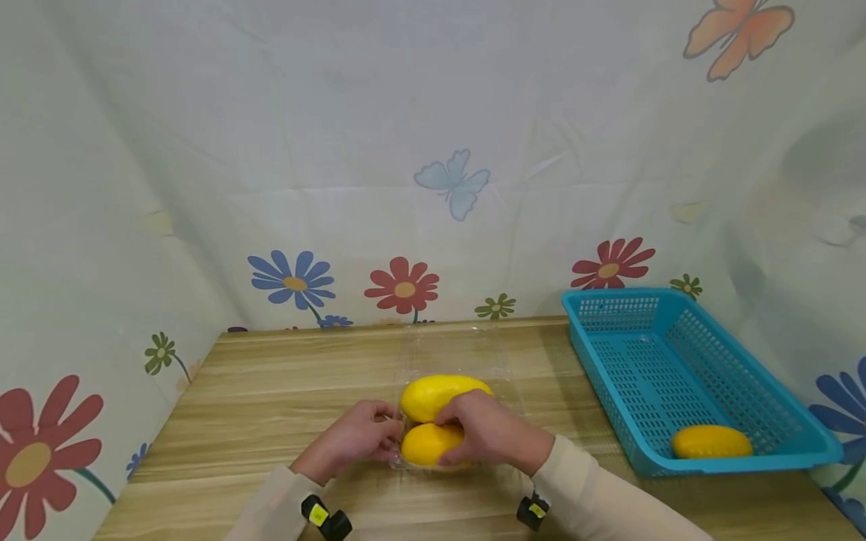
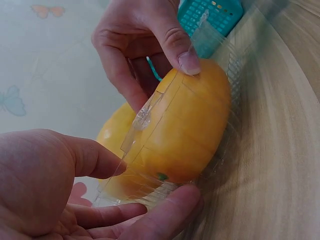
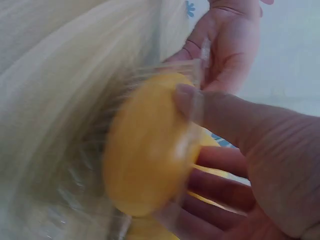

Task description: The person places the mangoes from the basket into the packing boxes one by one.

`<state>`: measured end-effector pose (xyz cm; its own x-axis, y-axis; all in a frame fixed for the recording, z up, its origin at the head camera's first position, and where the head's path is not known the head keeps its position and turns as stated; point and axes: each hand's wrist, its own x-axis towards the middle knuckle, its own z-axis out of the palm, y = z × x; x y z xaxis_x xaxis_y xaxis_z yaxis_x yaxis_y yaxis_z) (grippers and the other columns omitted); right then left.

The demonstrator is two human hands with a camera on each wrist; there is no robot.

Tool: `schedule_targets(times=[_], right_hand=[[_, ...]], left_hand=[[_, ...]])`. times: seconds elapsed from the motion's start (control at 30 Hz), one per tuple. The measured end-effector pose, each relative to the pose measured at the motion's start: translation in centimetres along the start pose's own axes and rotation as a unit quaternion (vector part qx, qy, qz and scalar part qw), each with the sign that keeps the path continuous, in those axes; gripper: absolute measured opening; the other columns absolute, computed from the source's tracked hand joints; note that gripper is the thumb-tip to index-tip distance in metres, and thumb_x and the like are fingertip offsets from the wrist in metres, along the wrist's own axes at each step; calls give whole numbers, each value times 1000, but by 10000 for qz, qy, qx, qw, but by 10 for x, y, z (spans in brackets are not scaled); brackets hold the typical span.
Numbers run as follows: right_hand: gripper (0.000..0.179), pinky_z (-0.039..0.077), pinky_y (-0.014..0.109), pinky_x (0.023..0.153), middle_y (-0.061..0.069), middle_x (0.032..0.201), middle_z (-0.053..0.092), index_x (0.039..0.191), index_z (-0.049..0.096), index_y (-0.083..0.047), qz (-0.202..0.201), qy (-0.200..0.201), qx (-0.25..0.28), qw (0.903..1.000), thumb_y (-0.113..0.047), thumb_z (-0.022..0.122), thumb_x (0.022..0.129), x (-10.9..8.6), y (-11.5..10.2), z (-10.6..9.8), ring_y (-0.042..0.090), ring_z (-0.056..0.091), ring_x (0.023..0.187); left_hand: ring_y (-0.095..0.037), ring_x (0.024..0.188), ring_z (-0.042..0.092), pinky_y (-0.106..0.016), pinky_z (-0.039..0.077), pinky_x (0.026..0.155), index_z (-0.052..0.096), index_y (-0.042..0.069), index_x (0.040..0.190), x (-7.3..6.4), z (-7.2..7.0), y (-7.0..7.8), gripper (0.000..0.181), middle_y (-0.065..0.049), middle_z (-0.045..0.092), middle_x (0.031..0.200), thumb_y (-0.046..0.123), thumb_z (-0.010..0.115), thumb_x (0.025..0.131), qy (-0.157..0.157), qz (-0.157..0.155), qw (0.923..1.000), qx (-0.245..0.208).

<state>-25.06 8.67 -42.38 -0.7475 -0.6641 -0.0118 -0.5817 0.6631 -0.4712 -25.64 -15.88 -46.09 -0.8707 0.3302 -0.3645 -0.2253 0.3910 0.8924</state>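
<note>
A clear plastic clamshell box (image 1: 399,460) lies on the table with its lid (image 1: 452,347) folded back. Inside it are two yellow fruits: a long one (image 1: 433,397) at the back and a mango (image 2: 195,125) with a small green stem mark at the front. My right hand (image 1: 497,432) grips the mango from above, thumb (image 3: 220,112) on the near side and fingers between the two fruits. At the box's left end, my left hand (image 1: 361,432) holds the wall, with thumb at the rim and fingers along the outside.
A blue perforated basket (image 1: 602,398) stands at the right, a ridged yellow fruit (image 1: 712,442) in its near end. Behind the wooden table (image 1: 291,376) hangs a curtain (image 1: 338,150) printed with flowers and butterflies.
</note>
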Motion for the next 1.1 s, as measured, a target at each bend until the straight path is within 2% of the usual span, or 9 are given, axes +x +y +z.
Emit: schedule_targets(times=[0.1, 0.27, 0.67, 0.83, 0.97, 1.1], right_hand=[[38, 48, 18, 78, -11, 97, 75, 109, 78, -13, -135, -63, -148, 9998, -34, 88, 79, 0, 1, -2, 4, 57, 79], [38, 52, 22, 84, -3, 105, 76, 108, 79, -10, -274, 65, -311, 9991, -31, 89, 78, -1, 1, -5, 7, 60, 86], [42, 55, 22, 86, -3, 109, 77, 112, 77, -9, 7, -12, 95, 10000, -30, 89, 78, -5, 5, -8, 4, 62, 88], [40, 59, 33, 90, 0, 109, 78, 113, 77, -8, 137, -74, 371, 9992, -26, 88, 79, -11, 8, -17, 14, 67, 93], [41, 61, 36, 89, 7, 112, 78, 113, 77, -5, 35, 68, 150, 9999, -26, 87, 79, -20, 10, -31, 23, 71, 97], [44, 62, 41, 90, 12, 116, 76, 115, 75, -1, 206, 123, 128, 9996, -26, 87, 80, -32, 13, -47, 29, 71, 102]], left_hand=[[-17, 77, 67, -29, 64, 71, 62, -3, 123, 0, 0, 0, 32, -11, 70, 95, 17, 61, 98, 10, -26, 10000, -5], [-17, 77, 67, -29, 64, 70, 62, -3, 123, 0, 1, 0, 32, -11, 70, 95, 17, 61, 98, 84, -38, 10000, 18], [-17, 76, 67, -29, 64, 69, 61, -3, 123, 0, 0, 0, 32, -11, 70, 95, 17, 60, 98, 30, -34, 10000, -8], [-17, 77, 67, -30, 64, 70, 62, -4, 123, -1, 0, -1, 33, -12, 70, 96, 17, 61, 98, 47, -16, 10000, -35], [-17, 77, 67, -30, 64, 70, 62, -4, 123, -1, 0, 0, 33, -12, 70, 96, 17, 61, 98, 56, -17, 10000, -34], [-17, 76, 67, -29, 64, 70, 62, -4, 123, -1, 0, 0, 32, -12, 70, 96, 17, 61, 98, 62, -3, 10000, 20]])
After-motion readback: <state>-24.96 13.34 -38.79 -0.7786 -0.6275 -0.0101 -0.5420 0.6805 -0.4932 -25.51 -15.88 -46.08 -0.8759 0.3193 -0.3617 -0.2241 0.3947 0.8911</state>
